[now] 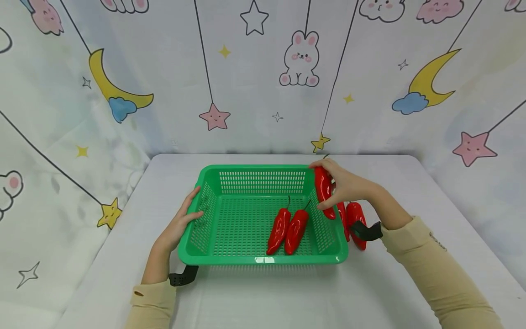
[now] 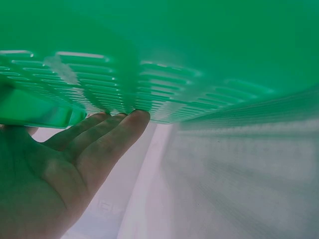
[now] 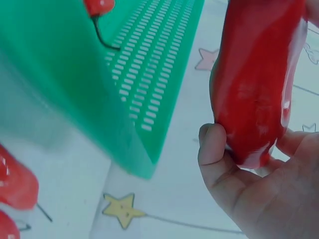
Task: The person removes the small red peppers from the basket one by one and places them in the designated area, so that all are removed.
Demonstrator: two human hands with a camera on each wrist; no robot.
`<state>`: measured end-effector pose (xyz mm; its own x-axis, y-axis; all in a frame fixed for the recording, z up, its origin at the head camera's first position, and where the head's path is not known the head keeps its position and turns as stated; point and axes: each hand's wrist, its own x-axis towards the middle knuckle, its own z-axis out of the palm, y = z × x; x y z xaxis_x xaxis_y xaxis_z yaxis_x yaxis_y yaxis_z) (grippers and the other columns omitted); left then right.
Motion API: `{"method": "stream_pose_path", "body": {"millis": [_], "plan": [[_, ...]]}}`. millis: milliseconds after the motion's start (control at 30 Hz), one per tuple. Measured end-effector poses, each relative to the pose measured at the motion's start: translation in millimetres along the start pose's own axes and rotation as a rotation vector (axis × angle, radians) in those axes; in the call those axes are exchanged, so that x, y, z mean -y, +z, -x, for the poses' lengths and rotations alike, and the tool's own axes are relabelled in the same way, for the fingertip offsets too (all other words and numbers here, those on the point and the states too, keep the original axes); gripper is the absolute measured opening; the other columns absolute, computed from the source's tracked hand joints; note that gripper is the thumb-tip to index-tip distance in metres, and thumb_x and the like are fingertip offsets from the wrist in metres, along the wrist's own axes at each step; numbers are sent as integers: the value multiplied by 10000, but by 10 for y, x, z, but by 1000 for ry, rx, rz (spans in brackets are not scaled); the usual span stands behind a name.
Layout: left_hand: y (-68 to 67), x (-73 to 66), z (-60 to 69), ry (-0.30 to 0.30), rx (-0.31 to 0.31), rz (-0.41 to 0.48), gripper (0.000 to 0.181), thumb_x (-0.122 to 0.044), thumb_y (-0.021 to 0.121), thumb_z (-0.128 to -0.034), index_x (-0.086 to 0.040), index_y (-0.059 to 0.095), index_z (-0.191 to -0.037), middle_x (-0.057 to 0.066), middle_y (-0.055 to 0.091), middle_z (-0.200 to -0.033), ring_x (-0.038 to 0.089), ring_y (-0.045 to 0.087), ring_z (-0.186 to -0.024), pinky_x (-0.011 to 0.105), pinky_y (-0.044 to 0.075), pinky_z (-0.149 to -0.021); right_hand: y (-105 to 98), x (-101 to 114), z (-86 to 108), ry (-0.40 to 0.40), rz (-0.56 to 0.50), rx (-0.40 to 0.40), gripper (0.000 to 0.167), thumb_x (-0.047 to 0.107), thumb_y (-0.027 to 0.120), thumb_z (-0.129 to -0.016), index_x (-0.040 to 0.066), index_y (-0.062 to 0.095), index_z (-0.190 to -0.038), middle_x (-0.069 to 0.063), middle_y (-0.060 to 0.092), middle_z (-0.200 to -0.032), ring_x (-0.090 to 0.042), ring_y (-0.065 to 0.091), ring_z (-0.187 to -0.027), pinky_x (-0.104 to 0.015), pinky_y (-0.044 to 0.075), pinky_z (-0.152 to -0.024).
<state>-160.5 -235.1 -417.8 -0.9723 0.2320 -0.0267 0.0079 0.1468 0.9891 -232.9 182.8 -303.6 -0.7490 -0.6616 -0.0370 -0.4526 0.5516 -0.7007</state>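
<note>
A green plastic basket [image 1: 238, 224] stands in the middle of the table, with two red chili peppers [image 1: 279, 230] lying side by side in its right half. My left hand [image 1: 178, 224] holds the basket's left rim, thumb over the top; the left wrist view shows its fingers [image 2: 119, 134] against the slotted outer wall. Above the right rim, my right hand [image 1: 351, 183] grips another red chili pepper [image 1: 323, 183] between thumb and fingers. The right wrist view has this glossy pepper [image 3: 256, 84] upright, its end near the palm.
More red chili peppers [image 1: 355, 214] lie on the white table just outside the basket's right wall, partly hidden by the right hand and wrist strap [image 1: 367, 231]. Behind the table hangs a patterned cloth [image 1: 255, 82] with moons, stars and a rabbit.
</note>
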Motion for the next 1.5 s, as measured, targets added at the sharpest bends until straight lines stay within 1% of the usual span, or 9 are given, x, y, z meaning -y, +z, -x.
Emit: {"method": "stream_pose_path", "body": {"millis": [133,233,467,733,967,1100,1267,1500], "plan": [[2,8,-4,-6,0,1,655,-130,406,-946,-287,60,-1481,40,-47,-1516,321,76,-1337,550,182,-986,-76,-40,95,13,21,-15,875,167,823,-643,53,290,-1327,-108,388,-1192,-272,424,-1069,-348,497,-763],[3,3,1,-9,-8,-8,656,-133,408,-945,-282,61,-1481,42,-50,-1516,326,66,-1342,560,177,-987,-114,-65,149,27,31,-18,899,176,832,-627,58,285,-1330,-128,387,-1200,-274,415,-1074,-359,496,-765],[-1,-5,1,-7,-8,-10,655,-137,409,-947,-282,59,-1482,36,-55,-1517,328,50,-1348,572,170,-990,-198,-94,250,49,50,-48,919,178,839,-612,51,289,-1337,-114,383,-1213,-292,400,-1093,-397,497,-765],[2,3,-1,-7,-6,-5,655,-147,417,-948,-292,63,-1480,27,-51,-1517,318,49,-1349,573,154,-996,-287,-119,341,71,47,-59,926,169,837,-617,62,283,-1351,-105,390,-1214,-278,430,-1048,-374,497,-755],[-2,-2,-5,-10,-11,-3,659,-137,419,-945,-296,67,-1480,16,-51,-1518,311,48,-1351,570,148,-1001,-303,-181,408,94,15,-55,931,142,839,-611,52,278,-1349,-113,391,-1219,-293,424,-1059,-352,502,-731],[5,-11,-3,-12,-5,2,656,-140,416,-949,-303,65,-1479,13,-54,-1517,313,55,-1349,566,162,-998,-327,-237,463,93,37,-70,932,157,841,-611,40,279,-1345,-114,392,-1203,-293,432,-1036,-336,497,-732],[9,-19,-1,-17,-6,6,660,-139,420,-947,-311,67,-1477,9,-55,-1517,307,58,-1348,559,168,-998,-367,-311,538,112,60,-81,942,171,847,-606,42,278,-1345,-119,398,-1191,-302,438,-1026,-310,495,-727],[4,-19,0,-13,-3,10,660,-137,418,-947,-303,62,-1479,7,-55,-1517,305,53,-1351,560,165,-1000,-382,-412,625,157,51,-79,965,150,855,-580,36,272,-1341,-137,386,-1194,-330,417,-1048,-336,506,-703]]}}
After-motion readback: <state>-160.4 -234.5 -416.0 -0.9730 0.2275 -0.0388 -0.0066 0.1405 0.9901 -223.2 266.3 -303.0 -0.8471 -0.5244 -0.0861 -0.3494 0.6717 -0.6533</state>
